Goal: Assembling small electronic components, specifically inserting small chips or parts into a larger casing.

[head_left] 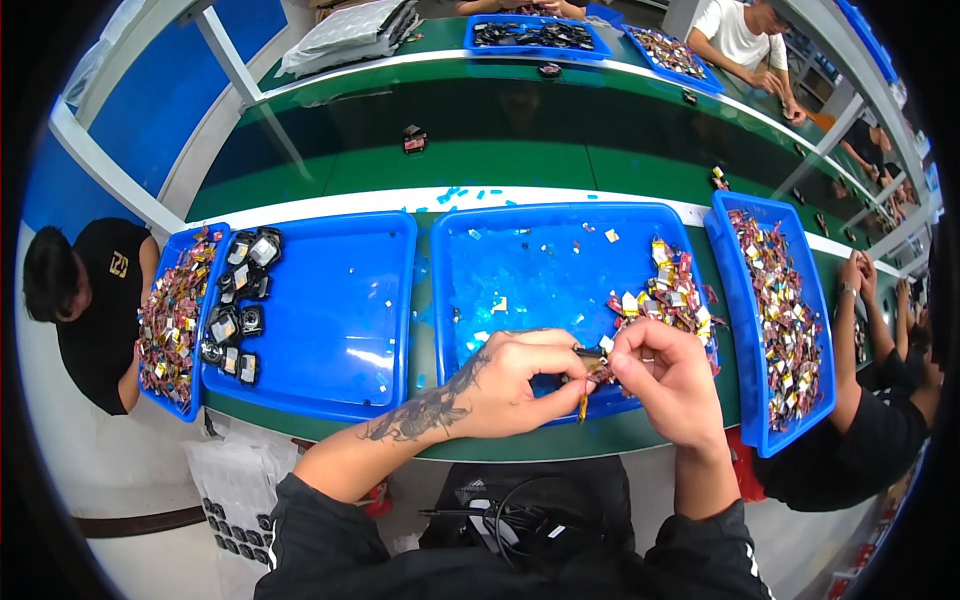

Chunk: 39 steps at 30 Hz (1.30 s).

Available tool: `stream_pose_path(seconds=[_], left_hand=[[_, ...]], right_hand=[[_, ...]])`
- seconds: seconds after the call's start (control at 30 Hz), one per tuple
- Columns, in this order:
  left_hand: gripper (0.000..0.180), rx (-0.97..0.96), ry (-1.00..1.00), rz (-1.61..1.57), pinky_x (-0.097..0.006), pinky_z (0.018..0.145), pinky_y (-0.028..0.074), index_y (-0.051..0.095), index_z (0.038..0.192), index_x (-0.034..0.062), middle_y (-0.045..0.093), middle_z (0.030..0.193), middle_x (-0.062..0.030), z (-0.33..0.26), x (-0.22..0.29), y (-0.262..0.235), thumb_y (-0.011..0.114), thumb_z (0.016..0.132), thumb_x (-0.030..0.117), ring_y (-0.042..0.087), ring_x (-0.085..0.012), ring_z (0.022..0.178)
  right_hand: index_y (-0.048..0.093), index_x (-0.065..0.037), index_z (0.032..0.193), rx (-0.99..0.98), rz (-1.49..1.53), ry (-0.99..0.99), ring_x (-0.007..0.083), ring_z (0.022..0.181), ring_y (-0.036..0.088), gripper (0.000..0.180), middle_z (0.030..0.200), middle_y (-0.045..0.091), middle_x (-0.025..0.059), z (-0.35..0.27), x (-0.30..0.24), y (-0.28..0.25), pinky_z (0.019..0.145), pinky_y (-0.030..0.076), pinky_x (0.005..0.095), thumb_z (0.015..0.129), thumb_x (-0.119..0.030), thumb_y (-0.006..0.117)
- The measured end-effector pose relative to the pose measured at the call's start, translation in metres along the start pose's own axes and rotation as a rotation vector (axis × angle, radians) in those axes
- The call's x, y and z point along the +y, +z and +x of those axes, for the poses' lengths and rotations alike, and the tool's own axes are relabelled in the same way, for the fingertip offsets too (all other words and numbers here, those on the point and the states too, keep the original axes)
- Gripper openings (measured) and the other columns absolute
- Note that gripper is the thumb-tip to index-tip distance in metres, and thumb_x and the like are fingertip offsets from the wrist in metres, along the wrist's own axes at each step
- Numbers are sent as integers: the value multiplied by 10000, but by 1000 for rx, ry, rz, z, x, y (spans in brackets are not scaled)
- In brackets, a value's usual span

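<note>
Nearest first: black cable (505, 520) coiled below the hands, over a dark bag-like item; what supports it cannot be told.

Just beyond, both hands meet over the near edge of the middle blue tray (560, 210). Small part (597, 374) lies between them, reddish-dark, with a yellow tab (583, 408) pointing down below the left fingertips. Left hand (530, 385): thumb and forefinger clamped on the part's left side. Right hand (665, 380): thumb and forefinger together, pinching at its right end; exact contact partly hidden by the fingers. Remaining right fingers curled.

Middle tray: blue flakes (490, 275) scattered over the floor; heap of small parts (680, 290), red, yellow and white, toward the right side, just beyond the right hand.

Left tray (330, 290): black devices (240, 290) grouped along its left side. Outermost, a narrow tray of parts on each side, left (180, 320) and right (780, 310).

Farther: white ledge (350, 202) with more blue flakes, then the green surface (350, 165) bearing a single small device (414, 139). Farthest: plastic-wrapped stack (350, 35), tray of black pieces (530, 37), a co-worker in white (735, 40).
</note>
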<state>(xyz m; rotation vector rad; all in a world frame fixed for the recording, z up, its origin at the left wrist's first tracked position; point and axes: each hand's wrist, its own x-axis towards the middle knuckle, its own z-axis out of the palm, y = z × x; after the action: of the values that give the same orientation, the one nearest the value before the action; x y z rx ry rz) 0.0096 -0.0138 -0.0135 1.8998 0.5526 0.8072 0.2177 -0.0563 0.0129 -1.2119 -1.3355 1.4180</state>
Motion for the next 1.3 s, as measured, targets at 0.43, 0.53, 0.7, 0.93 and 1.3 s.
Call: stream_pose_path(seconds=[0.43, 0.53, 0.7, 0.93, 1.3], left_hand=[[66, 86, -120, 232, -304, 580, 497, 666, 802, 9, 641, 763, -93, 1, -4, 2, 693, 745, 28, 657, -233, 694], [140, 70, -116, 217, -286, 670, 553, 691, 916, -4, 660, 888, -114, -1, -7, 5, 680, 776, -6, 684, -208, 809], [359, 165, -295, -404, -320, 946, 528, 596, 1215, -52, 573, 1203, -157, 0, -11, 8, 627, 857, -69, 606, -218, 1099], [332, 221, -301, -475, -330, 975, 508, 606, 1207, -45, 577, 1263, -182, 0, -10, 12, 603, 877, -75, 588, -229, 1140], [320, 266, -259, -393, -274, 898, 536, 621, 1204, -20, 608, 1234, -141, 0, -6, 13, 592, 888, -59, 614, -180, 1080]], right_hand=[[561, 15, 1001, 283, -80, -167, 62, 743, 593, 204, 865, 602, 26, -4, 30, 30, 624, 472, 182, 834, 41, 676], [519, 4, 1026, 334, -72, -255, 47, 735, 572, 261, 889, 596, 42, -2, 36, 33, 599, 440, 173, 825, 59, 678], [476, -11, 1014, 480, 111, -275, 34, 704, 538, 263, 874, 594, 48, 2, 45, 44, 596, 410, 162, 841, 63, 660], [459, -31, 951, 592, 62, -390, 27, 674, 497, 252, 866, 588, 55, 4, 52, 53, 584, 395, 166, 841, 49, 672], [469, -22, 996, 551, -162, -354, 34, 648, 450, 303, 868, 569, 40, 8, 48, 48, 561, 377, 169, 811, 54, 695]])
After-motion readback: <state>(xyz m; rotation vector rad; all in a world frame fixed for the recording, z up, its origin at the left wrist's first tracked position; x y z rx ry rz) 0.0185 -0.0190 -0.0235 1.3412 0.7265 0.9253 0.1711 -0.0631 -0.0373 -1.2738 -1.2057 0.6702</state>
